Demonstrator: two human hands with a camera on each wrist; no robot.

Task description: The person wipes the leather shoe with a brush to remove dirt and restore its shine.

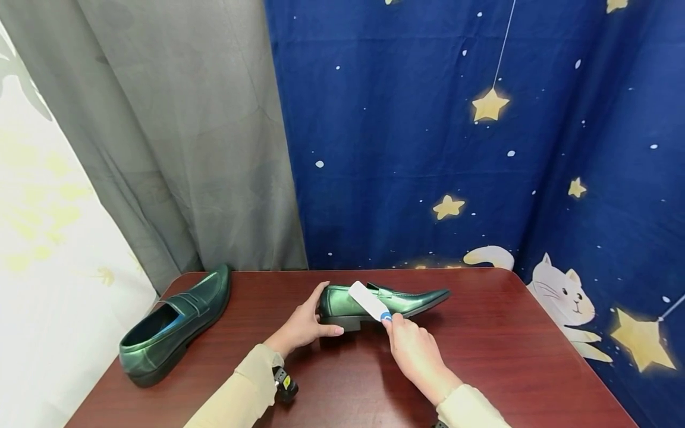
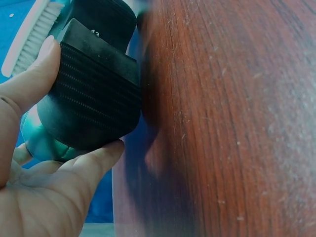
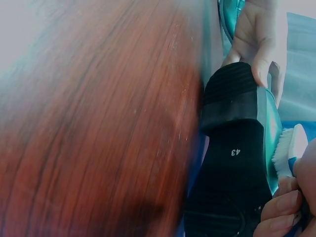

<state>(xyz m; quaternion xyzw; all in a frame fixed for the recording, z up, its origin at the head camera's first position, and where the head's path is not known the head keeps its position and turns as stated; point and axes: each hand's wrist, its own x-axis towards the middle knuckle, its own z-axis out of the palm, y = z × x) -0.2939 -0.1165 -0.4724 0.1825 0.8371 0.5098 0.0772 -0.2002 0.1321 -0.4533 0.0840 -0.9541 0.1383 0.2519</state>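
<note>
Loafer (image 1: 199, 304): eight o'clock, apart.
Left hand (image 1: 304, 327): fingers bent round rear of gripped shoe (image 1: 400, 302), six o'clock; slack might let it twist.
Brush (image 1: 368, 299): bristles against shoe's side.
Right hand (image 1: 420, 355): five o'clock, fingers closed round brush; hard strokes could scuff.

The place reads as a snug, curtained corner of a room — home or makeshift studio, the view cannot settle which. 2 curtains hang behind the tabletop (image 1: 519, 339): a plain gray curtain (image 1: 160, 119) and a navy curtain (image 1: 385, 131) printed with yellow stars (image 1: 490, 105) and a white cat (image 1: 564, 291), like children's-room décor. A pale backdrop (image 1: 43, 226) with faint yellow blotches fills the left side. The tabletop is reddish-brown and wood-grained — its far corners rounded.
</note>
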